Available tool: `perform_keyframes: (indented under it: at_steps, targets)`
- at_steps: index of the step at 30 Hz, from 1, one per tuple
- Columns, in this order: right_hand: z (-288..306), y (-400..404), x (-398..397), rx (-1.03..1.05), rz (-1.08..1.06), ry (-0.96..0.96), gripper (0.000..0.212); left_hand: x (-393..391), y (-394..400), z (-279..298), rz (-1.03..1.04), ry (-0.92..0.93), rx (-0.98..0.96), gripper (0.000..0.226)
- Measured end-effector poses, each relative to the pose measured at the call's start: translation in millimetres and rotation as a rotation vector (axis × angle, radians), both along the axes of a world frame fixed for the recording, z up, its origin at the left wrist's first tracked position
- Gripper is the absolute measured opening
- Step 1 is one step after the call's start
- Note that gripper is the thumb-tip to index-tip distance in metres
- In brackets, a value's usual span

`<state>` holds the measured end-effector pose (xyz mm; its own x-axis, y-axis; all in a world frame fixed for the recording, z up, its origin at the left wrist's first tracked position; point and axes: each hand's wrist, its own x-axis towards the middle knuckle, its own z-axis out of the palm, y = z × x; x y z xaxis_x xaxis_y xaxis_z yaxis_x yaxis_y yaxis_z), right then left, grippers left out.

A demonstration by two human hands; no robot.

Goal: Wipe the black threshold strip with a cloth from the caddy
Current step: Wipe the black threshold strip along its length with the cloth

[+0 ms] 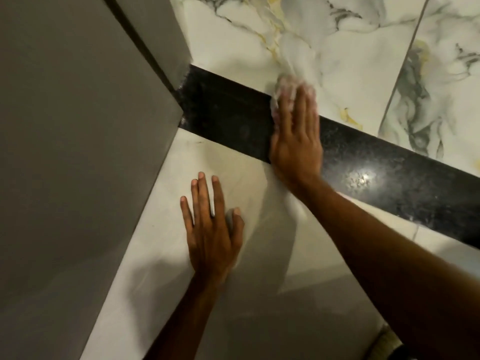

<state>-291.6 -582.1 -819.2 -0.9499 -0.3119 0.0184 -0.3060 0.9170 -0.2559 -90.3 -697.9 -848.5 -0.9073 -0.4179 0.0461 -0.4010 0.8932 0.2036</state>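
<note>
The black threshold strip [228, 113] runs across the floor from the grey wall at the left down to the right edge. My right hand [296, 136] lies flat across the strip near its middle, pressing a pale crumpled cloth [284, 85] that shows past my fingertips at the strip's far edge. My left hand [211, 229] rests flat on the plain light tile on the near side of the strip, fingers spread, holding nothing. The caddy is not in view.
A grey wall or door panel [78, 152] fills the left side and meets the strip's left end. Veined marble tiles [363, 48] lie beyond the strip. A bright glare spot [362, 176] sits on the strip to the right.
</note>
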Motion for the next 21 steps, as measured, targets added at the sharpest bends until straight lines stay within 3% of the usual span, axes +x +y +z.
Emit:
perform_keyframes:
  at_steps: [2,4,8,11,13,15,17,21]
  targets:
    - [0.9,-38.8,-17.0,-0.052,0.004,-0.044,0.069,-0.4,1.2,-1.9,-0.011,0.041,-0.008,0.068]
    - [2.6,-53.5,-9.0,-0.071,0.146,-0.041,0.069,-1.6,4.1,0.9,-0.014,0.053,-0.005,0.067]
    - [0.4,16.6,80.0,-0.060,0.341,-0.002,0.063,-2.2,6.4,10.0,-0.070,-0.005,-0.035,0.068]
    - [-4.9,102.0,112.2,-0.035,0.057,-0.022,0.064,-0.5,14.7,10.7,-0.177,-0.051,-0.022,0.070]
    - [-5.4,122.0,89.2,-0.019,-0.226,-0.021,0.063,1.5,25.7,8.8,-0.249,-0.062,-0.011,0.071]
    - [-5.2,112.1,51.4,-0.029,-0.369,-0.014,0.065,3.4,41.7,6.4,-0.338,-0.079,-0.013,0.071]
    - [-6.2,87.7,19.9,-0.055,-0.306,-0.044,0.070,3.7,54.1,3.1,-0.393,-0.091,-0.012,0.071]
    - [-6.0,101.7,42.0,-0.024,0.097,-0.043,0.070,0.9,77.4,2.0,-0.480,-0.114,-0.034,0.072]
